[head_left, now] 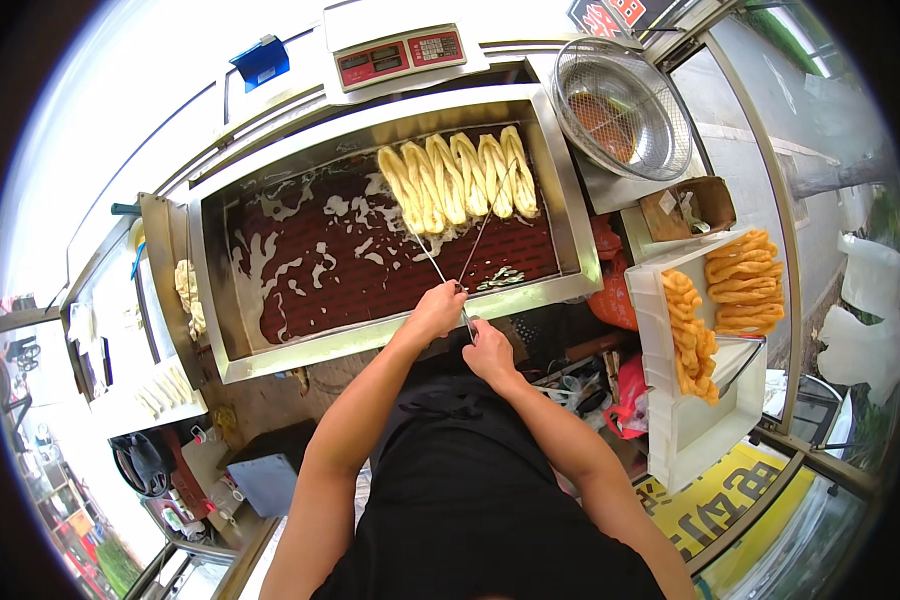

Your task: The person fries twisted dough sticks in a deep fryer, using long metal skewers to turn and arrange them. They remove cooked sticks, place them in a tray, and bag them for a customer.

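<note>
Several pale dough sticks (455,180) float side by side in dark oil at the far right of a rectangular metal fryer (400,338). My left hand (436,311) is closed at the fryer's near rim. Just right of it and a little nearer to me, my right hand (489,353) is closed too. Two long thin metal rods (431,259) run from my hands over the oil and cross near my left fingers. One reaches the near end of the leftmost dough; the other lies across the dough on the right. Which hand grips which rod is hard to tell.
A wire strainer (595,95) rests in a round metal bowl behind the fryer's right corner. To the right, a white plastic tray (660,320) holds golden fried dough, beside a cardboard box (655,215). A scale (400,58) stands behind the fryer. Raw dough strips (165,392) lie at left.
</note>
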`<action>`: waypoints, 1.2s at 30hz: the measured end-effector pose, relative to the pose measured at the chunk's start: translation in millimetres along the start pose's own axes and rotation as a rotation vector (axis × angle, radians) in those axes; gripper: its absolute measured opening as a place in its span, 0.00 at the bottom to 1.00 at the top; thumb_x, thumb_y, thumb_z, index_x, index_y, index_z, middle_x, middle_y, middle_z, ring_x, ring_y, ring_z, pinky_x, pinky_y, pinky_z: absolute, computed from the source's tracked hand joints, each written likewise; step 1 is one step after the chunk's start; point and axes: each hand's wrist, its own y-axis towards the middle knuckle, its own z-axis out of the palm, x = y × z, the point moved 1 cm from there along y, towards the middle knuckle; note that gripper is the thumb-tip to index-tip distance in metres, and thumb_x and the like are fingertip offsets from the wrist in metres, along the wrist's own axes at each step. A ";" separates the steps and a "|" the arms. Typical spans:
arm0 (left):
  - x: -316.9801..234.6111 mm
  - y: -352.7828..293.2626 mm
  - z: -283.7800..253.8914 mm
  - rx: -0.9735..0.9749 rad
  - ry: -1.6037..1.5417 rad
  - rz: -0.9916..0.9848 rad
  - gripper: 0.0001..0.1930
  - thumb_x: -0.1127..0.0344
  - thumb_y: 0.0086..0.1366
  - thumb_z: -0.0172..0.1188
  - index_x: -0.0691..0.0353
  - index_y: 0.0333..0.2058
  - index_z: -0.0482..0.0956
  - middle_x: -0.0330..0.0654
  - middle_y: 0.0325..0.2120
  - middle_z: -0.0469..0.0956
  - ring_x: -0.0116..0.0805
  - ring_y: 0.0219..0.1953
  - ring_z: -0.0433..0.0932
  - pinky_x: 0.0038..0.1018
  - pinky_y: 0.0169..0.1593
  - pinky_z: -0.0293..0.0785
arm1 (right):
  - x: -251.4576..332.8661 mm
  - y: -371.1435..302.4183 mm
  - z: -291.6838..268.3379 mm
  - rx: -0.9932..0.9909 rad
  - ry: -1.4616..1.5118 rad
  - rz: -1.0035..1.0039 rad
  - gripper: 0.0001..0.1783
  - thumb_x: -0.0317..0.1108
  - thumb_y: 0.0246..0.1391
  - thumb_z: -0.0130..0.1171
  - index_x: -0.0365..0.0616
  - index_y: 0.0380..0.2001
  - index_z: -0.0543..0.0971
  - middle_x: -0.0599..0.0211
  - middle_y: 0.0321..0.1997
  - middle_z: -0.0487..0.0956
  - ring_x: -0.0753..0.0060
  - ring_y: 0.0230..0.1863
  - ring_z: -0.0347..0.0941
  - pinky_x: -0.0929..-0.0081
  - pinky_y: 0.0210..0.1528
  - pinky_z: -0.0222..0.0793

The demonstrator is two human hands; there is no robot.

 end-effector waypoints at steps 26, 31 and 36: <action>42.3 -29.5 -6.3 -0.126 0.065 0.134 0.13 0.59 0.68 0.48 0.62 0.42 0.73 0.37 0.24 0.73 0.27 0.19 0.71 0.28 0.21 0.69 | 1.7 -1.5 4.0 0.019 -0.038 -0.011 0.22 0.28 0.42 0.55 0.41 0.45 0.76 0.55 0.30 0.79 0.47 0.37 0.77 0.56 0.41 0.72; 42.2 -23.7 -4.8 -0.164 0.121 0.157 0.14 0.61 0.67 0.48 0.65 0.41 0.74 0.46 0.23 0.76 0.35 0.20 0.75 0.34 0.24 0.71 | 14.5 -3.1 -6.1 0.117 -0.016 0.048 0.22 0.28 0.43 0.52 0.40 0.47 0.75 0.44 0.39 0.80 0.40 0.45 0.76 0.53 0.50 0.70; 19.6 -25.1 -4.0 -0.148 0.166 0.092 0.16 0.59 0.67 0.48 0.69 0.40 0.75 0.63 0.37 0.79 0.62 0.43 0.76 0.49 0.48 0.71 | 7.4 -3.0 1.1 0.034 -0.044 -0.007 0.22 0.28 0.42 0.54 0.41 0.45 0.76 0.54 0.30 0.79 0.46 0.37 0.77 0.56 0.42 0.72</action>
